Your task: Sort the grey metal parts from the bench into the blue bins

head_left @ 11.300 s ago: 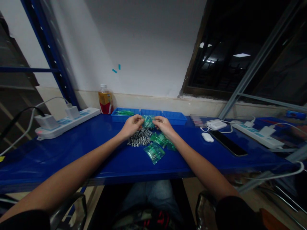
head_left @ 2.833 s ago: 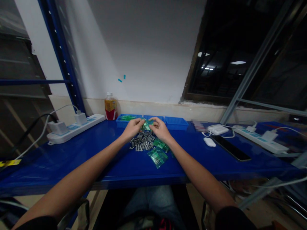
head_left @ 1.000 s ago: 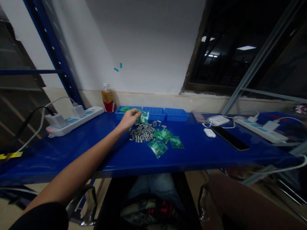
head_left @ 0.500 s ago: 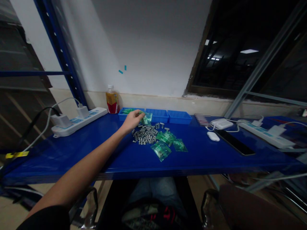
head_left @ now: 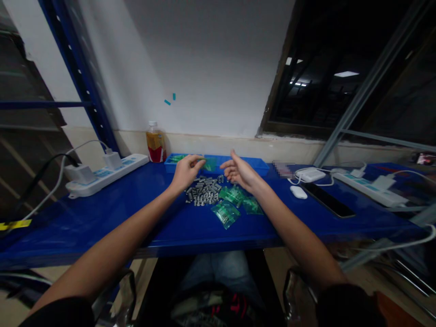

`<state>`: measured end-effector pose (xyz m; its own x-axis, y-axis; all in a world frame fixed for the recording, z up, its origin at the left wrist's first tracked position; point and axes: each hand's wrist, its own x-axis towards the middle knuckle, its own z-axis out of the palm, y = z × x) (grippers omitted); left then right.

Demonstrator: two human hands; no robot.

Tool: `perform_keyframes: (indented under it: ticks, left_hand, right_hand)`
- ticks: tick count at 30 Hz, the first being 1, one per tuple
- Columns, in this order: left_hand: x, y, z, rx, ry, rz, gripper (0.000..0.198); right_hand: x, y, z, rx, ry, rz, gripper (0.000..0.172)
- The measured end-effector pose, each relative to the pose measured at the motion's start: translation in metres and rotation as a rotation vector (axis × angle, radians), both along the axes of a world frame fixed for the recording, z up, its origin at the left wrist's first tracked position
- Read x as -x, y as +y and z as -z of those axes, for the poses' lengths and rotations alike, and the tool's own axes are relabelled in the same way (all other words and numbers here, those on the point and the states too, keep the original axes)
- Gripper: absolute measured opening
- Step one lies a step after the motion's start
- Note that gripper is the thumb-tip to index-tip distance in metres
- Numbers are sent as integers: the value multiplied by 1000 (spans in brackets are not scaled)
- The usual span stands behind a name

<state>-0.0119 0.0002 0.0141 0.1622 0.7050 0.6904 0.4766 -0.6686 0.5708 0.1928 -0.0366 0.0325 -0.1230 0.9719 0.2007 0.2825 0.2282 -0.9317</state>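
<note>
My left hand (head_left: 186, 171) pinches a small green plastic bag (head_left: 209, 164) by its edge, in front of the blue trays. To its right, my right hand (head_left: 239, 171) is held up with its fingers apart and nothing in them. Under and between the hands lies a pile of small metal cylinders (head_left: 204, 193). Several filled green bags (head_left: 225, 213) lie on the table just right of the pile. More green material (head_left: 176, 158) sits in the left compartment of the blue trays (head_left: 257, 165), which my hands partly hide.
A drink bottle (head_left: 156, 143) stands at the back left beside a white power strip (head_left: 109, 175). On the right are a black phone (head_left: 329, 200), a white earbud case (head_left: 298, 192), a white charger (head_left: 309, 174) with cables and another power strip (head_left: 371, 186). The blue table (head_left: 136, 227) ends near my lap.
My right hand has come into view from the right, reaching beside the green bag. My left hand still pinches that bag in nearly the same place. The view has shifted slightly.
</note>
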Motion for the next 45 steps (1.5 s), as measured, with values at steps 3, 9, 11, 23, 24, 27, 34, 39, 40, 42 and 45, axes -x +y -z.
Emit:
perform_keyframes:
  ticks: [3, 9, 11, 23, 24, 27, 34, 39, 40, 42, 45]
  left_hand:
    - [-3, -9, -3, -85, 40, 38, 21]
    - [-4, -10, -1, -63, 123, 97, 27]
    - [-5, -9, 0, 3, 100, 88, 21]
    - [5, 14, 5, 486, -436, 129, 30]
    - [10, 18, 4, 475, -490, 84, 28]
    - [28, 31, 2, 454, -670, -37, 32]
    - [52, 52, 10, 381, -784, -90, 19]
    - [35, 63, 10, 350, -658, -114, 20]
    - [32, 64, 9, 314, -593, -141, 21]
    - [27, 67, 7, 186, -396, -214, 21]
    - [22, 71, 6, -15, -68, -308, 21]
  right_hand:
    - [19, 18, -3, 324, 215, -82, 55]
    - [43, 35, 9, -70, 268, 57, 19]
    - [40, 32, 17, -282, 122, 112, 15]
    - [34, 15, 17, -805, -515, 172, 26]
    - [30, 17, 15, -781, -524, 209, 28]
    - [12, 22, 14, -645, -555, 214, 26]
    - [-6, 26, 23, -410, -627, 81, 20]
    - [1, 26, 25, -421, -639, 28, 20]
    - [2, 26, 25, -421, -638, 18, 21]
    - [1, 25, 24, -421, -632, 17, 21]
    - [-1, 25, 23, -420, -631, 31, 22]
